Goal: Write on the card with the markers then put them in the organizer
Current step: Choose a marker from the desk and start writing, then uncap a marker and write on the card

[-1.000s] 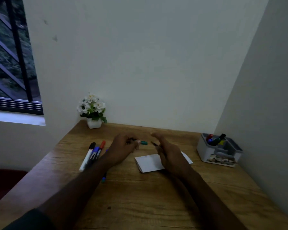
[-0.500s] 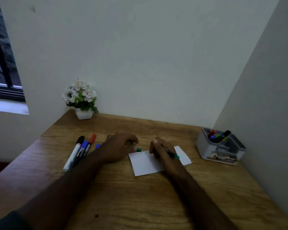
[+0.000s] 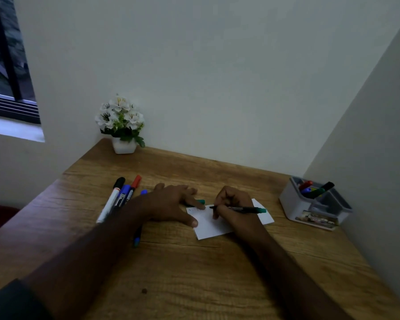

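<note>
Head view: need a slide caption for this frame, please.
Right hand writes on the card with a green marker; left hand steadies it.

No legible text on card [image 3: 214, 224], markers or organizer [image 3: 310, 212].

Card [image 3: 208, 224] mid-desk [image 3: 194, 273]; markers [image 3: 120, 197] left, organizer [image 3: 310, 211] right.

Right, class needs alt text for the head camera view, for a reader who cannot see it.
A person's right hand writes on a white card with a green marker while the left hand steadies the card. More markers lie left on the wooden desk; an organizer sits right.
</note>
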